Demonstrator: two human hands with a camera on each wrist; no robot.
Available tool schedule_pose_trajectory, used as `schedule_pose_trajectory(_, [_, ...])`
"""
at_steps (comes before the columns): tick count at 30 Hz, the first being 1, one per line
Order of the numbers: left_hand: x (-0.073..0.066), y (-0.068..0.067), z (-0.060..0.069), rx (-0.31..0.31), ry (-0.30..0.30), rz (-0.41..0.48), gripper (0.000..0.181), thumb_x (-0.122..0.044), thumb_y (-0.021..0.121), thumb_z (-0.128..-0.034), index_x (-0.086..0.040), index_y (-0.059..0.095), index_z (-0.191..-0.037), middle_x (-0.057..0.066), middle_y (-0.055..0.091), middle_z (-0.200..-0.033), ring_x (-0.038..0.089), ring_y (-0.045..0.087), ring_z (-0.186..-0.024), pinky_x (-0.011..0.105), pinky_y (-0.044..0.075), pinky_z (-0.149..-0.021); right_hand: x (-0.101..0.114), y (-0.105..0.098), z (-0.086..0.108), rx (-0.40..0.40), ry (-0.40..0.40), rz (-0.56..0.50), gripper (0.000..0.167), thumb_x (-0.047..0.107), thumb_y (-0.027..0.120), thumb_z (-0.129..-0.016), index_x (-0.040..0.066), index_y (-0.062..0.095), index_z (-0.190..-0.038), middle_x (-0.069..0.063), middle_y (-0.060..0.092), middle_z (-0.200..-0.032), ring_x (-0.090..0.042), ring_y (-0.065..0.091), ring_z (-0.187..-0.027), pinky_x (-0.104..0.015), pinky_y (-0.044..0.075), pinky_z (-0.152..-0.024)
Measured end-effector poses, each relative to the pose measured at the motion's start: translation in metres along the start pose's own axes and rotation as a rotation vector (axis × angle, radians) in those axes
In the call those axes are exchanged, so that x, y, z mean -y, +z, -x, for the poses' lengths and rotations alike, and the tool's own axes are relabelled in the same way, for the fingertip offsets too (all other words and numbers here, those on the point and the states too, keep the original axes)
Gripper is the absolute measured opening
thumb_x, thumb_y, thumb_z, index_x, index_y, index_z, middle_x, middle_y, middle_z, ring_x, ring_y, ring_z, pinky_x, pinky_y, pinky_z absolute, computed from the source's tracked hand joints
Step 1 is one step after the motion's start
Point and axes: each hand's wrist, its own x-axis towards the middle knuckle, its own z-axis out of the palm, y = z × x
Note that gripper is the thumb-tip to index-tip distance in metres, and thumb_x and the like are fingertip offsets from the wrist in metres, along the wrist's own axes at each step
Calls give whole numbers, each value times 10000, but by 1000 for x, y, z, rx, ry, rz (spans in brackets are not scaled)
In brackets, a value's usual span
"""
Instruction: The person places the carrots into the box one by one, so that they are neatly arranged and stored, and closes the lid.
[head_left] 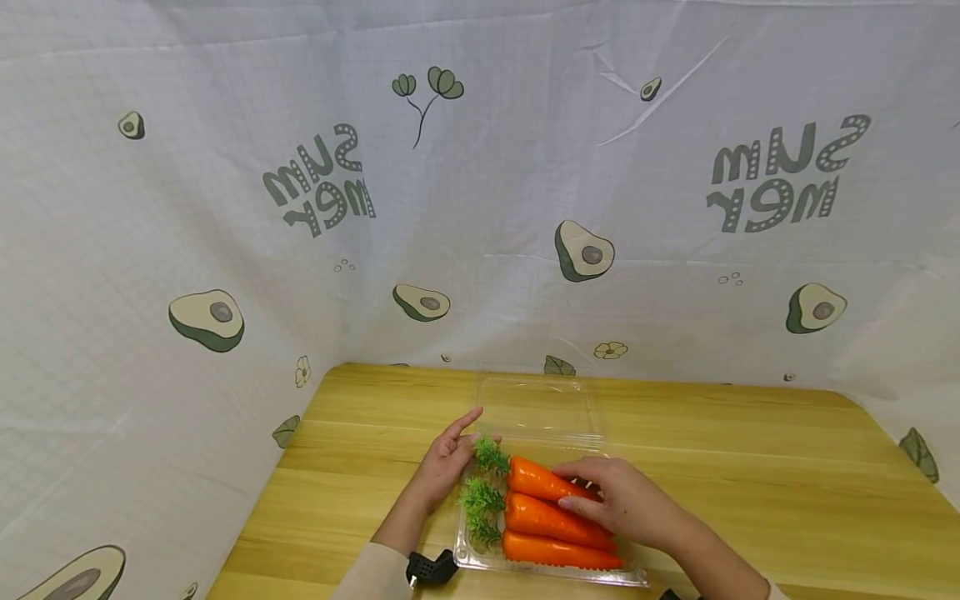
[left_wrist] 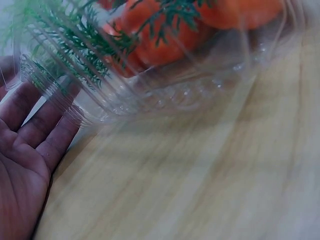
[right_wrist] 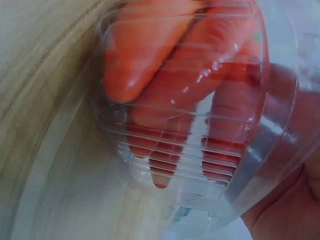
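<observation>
Several orange carrots with green leafy tops lie side by side in a clear plastic clamshell box (head_left: 551, 569), tips to the right. My right hand (head_left: 633, 504) reaches in from the right; its thumb and fingers straddle the narrow end of the farthest carrot (head_left: 534, 479). Below it lie the middle carrot (head_left: 551, 518) and the nearest carrot (head_left: 558, 551). Through the ribbed wall, the right wrist view shows carrot tips (right_wrist: 125, 82). At the box's left wall my left hand (head_left: 444, 468) rests with fingers extended, touching the plastic beside the leafy tops (head_left: 480, 500).
The hinged lid (head_left: 536, 407) lies open toward the back of the wooden table (head_left: 750, 483). Behind the table hangs a pale curtain (head_left: 495, 192) printed with avocados. A black wrist device (head_left: 433, 568) sits on the left wrist near the box's front left corner.
</observation>
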Motion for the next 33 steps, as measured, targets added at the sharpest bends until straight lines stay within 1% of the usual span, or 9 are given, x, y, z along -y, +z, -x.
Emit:
schedule_pose_trajectory(4, [1,0,-1,0,-11,2,548,-247,456,-1107,-140,298,-1620,160,703,-1301,25,360,-506,182,374,-534,0,1,0,-3,12,3,386,475,663,-971,210,716,-1248,105,728,-1098,13,622,-907,-228,582,-761])
schedule_pose_trajectory(7, [1,1,-1,-2,-16,-8,551,-259,462,-1106,-139,302,-1619,37,751,-1068,28,356,-501,186,375,-533,-1,2,1,-1,22,-3,383,472,662,-973,204,719,-1241,95,730,-1100,-5,638,-918,-224,585,-762])
schedule_pose_trajectory(11, [0,1,-2,-1,-6,-22,550,-265,461,-1106,-128,307,-1617,-85,507,-727,31,354,-507,201,376,-537,-3,1,3,-11,36,-6,388,458,665,-976,183,718,-1244,52,736,-1139,-53,671,-947,-229,590,-766])
schedule_pose_trajectory(18, [1,-1,-1,-22,-3,0,580,-287,452,-1109,-102,265,-1625,-104,393,-639,41,354,-546,200,378,-575,-10,-4,8,-169,58,7,324,338,694,-980,109,732,-1205,-1,750,-1152,-93,690,-942,-270,604,-801])
schedule_pose_trajectory(20, [-1,-3,0,-28,-11,23,592,-279,463,-1105,-98,252,-1628,-97,385,-654,53,353,-575,211,376,-605,-12,-5,10,-242,85,-4,276,294,712,-970,114,741,-1178,6,754,-1118,-100,689,-933,-257,601,-774])
schedule_pose_trajectory(22, [-2,-4,1,-54,-36,27,606,-287,492,-1095,-113,262,-1628,-106,517,-747,26,466,-661,201,443,-674,-15,-7,11,-316,125,-25,232,256,722,-964,128,747,-1156,18,752,-1085,-105,686,-919,-239,590,-742])
schedule_pose_trajectory(25, [-7,-7,2,-88,-70,34,620,-291,515,-1084,-127,267,-1628,86,711,-1059,76,646,-903,267,561,-849,-20,-11,12,-413,189,-66,223,220,720,-967,123,738,-1167,14,745,-1072,-75,663,-914,-220,574,-735])
schedule_pose_trajectory(28, [-11,-11,1,-115,-106,43,632,-300,524,-1079,-129,262,-1628,202,678,-1308,142,691,-1045,350,592,-940,-26,-18,11,-450,279,-149,295,225,684,-995,81,695,-1252,-56,731,-1139,-21,626,-935,-199,562,-778])
schedule_pose_trajectory(33, [-19,-23,-3,-83,-222,119,616,-283,556,-1065,-113,310,-1604,60,708,-1125,107,669,-852,300,607,-795,-47,-24,8,-366,469,-542,521,284,580,-1053,-1,463,-1474,-115,606,-1287,-59,607,-997,-188,547,-833])
